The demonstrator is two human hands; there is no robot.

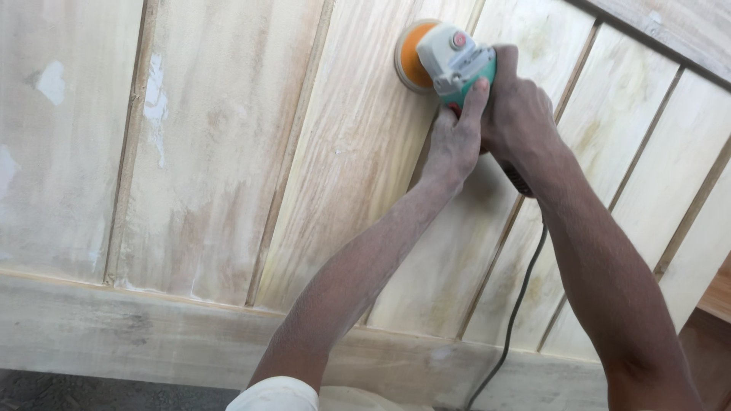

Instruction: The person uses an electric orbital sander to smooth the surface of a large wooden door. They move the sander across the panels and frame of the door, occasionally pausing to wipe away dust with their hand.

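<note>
Both hands are on the sander [449, 61], up near the top of the frame. It's a green and grey body with a red button on top and an orange disc [412, 55] pressed flat against the wood. The left hand [455, 137] is wrapped on the near side of the body, thumb pointing up along the casing. The right hand [518, 106] is clamped around the back of it, over the dark handle end. So both are closed tight on the tool, arms stretched out in front.

The disc sits on one board of a big panel [228, 167] made of pale planks laid side by side with narrow grooves between them. It's right next to a groove, the one the left forearm runs along. A wider crosswise rail [114, 331] runs along the near edge of the planks. There are whitish filler patches [156, 91] on the planks off to the left, well apart from the sander.

A dark cord [518, 312] trails from the handle down between the two arms and over the rail. A bit of white sleeve [278, 394] shows at the bottom edge.
</note>
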